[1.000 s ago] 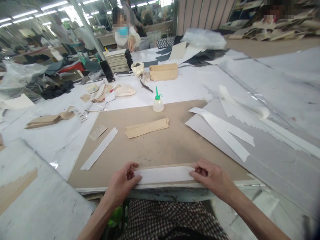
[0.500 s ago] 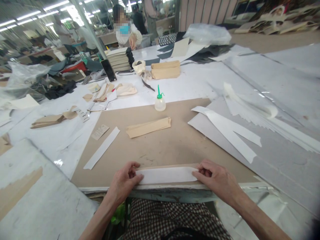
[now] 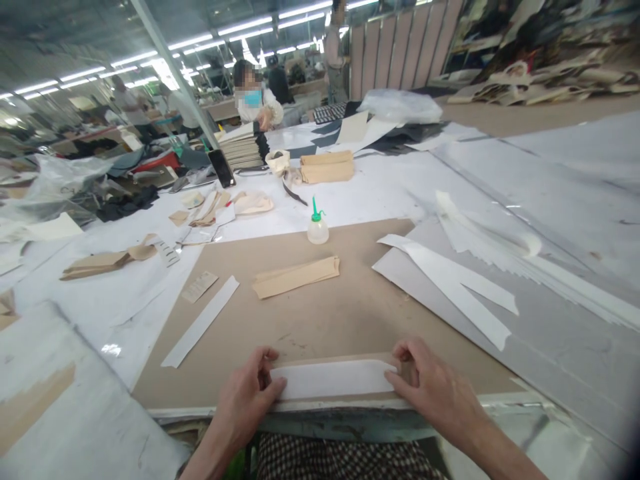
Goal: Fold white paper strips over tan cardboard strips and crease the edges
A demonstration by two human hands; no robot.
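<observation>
A white strip [image 3: 333,381] lies on a tan piece [image 3: 345,359] near the front edge of the brown board [image 3: 320,320]. My left hand [image 3: 250,387] pinches the strip's left end, thumb on top. At the right end, my right hand [image 3: 430,377] has its thumb on the strip's tip, with the curled fingers just behind and closed on that end. Folded tan strips [image 3: 296,277] rest farther back on the board, below a clear bottle with a green spout [image 3: 318,230]. Another white strip [image 3: 201,321] lies at the left.
Two crossing white strips [image 3: 455,283] and a fanned stack of white strips [image 3: 530,260] lie on the grey sheet [image 3: 560,347] at the right. A phone [image 3: 221,167] leans near a pole. Across the table, a person in a blue mask [image 3: 253,100] handles a stack.
The camera view has tilted up, so everything sits lower in the picture. My right fingers have lifted slightly from the strip's right end, and its corner shows more.
</observation>
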